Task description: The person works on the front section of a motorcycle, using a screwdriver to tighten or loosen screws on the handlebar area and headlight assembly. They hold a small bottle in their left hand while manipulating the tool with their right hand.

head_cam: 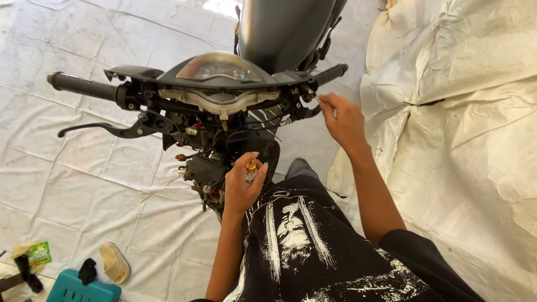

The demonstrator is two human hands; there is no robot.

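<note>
I look down on a motorcycle's handlebar (84,86) with its front cover off, so the wiring and connectors (204,162) under the speedometer (218,67) lie bare. My left hand (243,182) holds a small bulb with an orange base (250,169) just below the exposed wiring. My right hand (341,117) reaches up to the right side of the handlebar by the switch housing (306,92), pinching a small pale part between its fingertips; what it is I cannot tell.
A brake lever (100,128) juts out at the left. White tarp covers the ground, and a crumpled cream cloth (464,112) lies to the right. At bottom left sit a teal plastic crate (84,289), a tan sandal (114,263) and a green packet (39,254).
</note>
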